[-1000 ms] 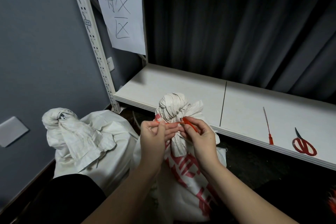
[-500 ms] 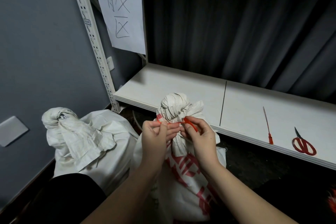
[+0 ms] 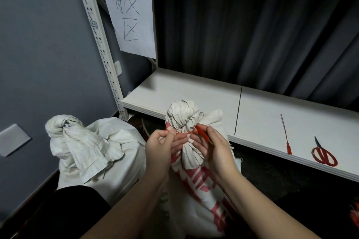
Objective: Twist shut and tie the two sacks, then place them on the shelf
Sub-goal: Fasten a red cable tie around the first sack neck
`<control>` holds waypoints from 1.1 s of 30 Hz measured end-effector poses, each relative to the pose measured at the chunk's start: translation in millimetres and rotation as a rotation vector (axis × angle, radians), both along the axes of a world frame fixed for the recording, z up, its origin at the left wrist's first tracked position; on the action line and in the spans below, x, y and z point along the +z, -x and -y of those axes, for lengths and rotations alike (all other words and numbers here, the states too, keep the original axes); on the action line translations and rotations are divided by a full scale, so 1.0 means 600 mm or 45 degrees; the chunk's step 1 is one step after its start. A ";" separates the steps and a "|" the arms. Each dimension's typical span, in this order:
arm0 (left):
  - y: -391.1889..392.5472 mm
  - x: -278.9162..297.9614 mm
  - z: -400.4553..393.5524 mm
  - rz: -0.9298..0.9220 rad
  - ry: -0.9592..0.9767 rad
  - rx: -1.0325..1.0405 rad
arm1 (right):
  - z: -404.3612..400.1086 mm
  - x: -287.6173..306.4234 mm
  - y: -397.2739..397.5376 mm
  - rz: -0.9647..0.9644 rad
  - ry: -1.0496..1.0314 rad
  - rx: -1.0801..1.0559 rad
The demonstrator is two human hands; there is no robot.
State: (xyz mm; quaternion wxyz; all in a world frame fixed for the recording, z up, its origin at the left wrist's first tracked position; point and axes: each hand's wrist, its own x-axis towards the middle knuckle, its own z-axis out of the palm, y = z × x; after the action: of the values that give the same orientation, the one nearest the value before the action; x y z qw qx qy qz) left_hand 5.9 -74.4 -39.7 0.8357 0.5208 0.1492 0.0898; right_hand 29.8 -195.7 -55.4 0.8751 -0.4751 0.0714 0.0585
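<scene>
Here, in the head view, a white metal shelf [image 3: 194, 91] with a flat, pale board, split by 1 thin dark seam, runs across the middle of the room, its perforated upright post [image 3: 101, 44] standing against a grey-blue painted wall [image 3: 38, 44]. A white paper sheet with black handwritten characters [image 3: 130, 11] hangs from the post, and a dark grey pleated curtain [image 3: 252, 35] closes the back of the shelf bay. On the board's right part lie a thin red-handled needle-like tool [image 3: 285, 136] and, just beside it, a pair of red-handled scissors [image 3: 323, 155]. A pale rectangular wall plate [image 3: 12, 139] sits low on the wall at the left. Below the board's front edge the floor is dark. 2 sacks stand on it: a plain white woven sack with a twisted, knotted top [image 3: 87, 141] at the left, near the post's foot, and a white woven sack with red printing [image 3: 196, 180] in the centre, its neck twisted into a bunched knob just in front of the shelf edge. A thin red plastic tie [image 3: 189, 133] crosses that neck under the knob. The left hand [image 3: 163, 147] is curled, its thumb and fingers pinching 1 end of the tie; the right hand [image 3: 215, 147] is likewise curled, pinching the tie's other, broader end against the sack's neck. A dark sleeve or knee shows at the bottom left.
</scene>
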 end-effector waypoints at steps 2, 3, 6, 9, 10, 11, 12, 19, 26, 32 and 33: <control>0.000 -0.002 0.000 -0.008 -0.005 -0.020 | -0.003 -0.002 0.003 -0.051 -0.091 -0.009; 0.000 -0.004 0.000 -0.012 -0.005 -0.028 | -0.005 -0.003 0.004 -0.062 -0.110 -0.019; -0.001 -0.007 0.001 -0.025 0.023 -0.024 | -0.009 -0.004 0.005 -0.070 -0.126 -0.038; -0.003 -0.009 0.003 -0.025 0.064 0.020 | -0.013 -0.004 0.006 -0.082 -0.186 -0.057; -0.004 -0.010 0.004 -0.018 0.076 0.038 | -0.013 -0.004 0.006 -0.087 -0.203 -0.063; -0.005 -0.011 0.005 -0.013 0.076 0.055 | -0.014 -0.004 0.006 -0.090 -0.215 -0.067; -0.005 -0.011 0.007 -0.009 0.066 0.068 | -0.013 -0.005 0.006 -0.091 -0.216 -0.068; -0.004 -0.012 0.011 0.033 0.025 0.082 | -0.008 -0.007 -0.003 -0.010 -0.065 -0.059; -0.011 -0.013 0.021 0.041 -0.016 0.018 | -0.023 -0.016 0.006 -0.031 -0.089 -0.063; -0.013 -0.027 0.014 0.002 -0.190 -0.016 | -0.020 -0.022 0.002 0.062 0.148 -0.032; -0.015 -0.027 0.010 -0.023 -0.184 -0.038 | -0.014 -0.024 -0.002 0.108 0.252 -0.016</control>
State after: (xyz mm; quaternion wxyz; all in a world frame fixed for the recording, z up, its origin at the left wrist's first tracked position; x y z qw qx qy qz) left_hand 15.0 -80.4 -55.8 0.7957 0.5828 0.1421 0.0833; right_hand 30.9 -187.1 -69.8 0.8266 -0.5606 0.0425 0.0255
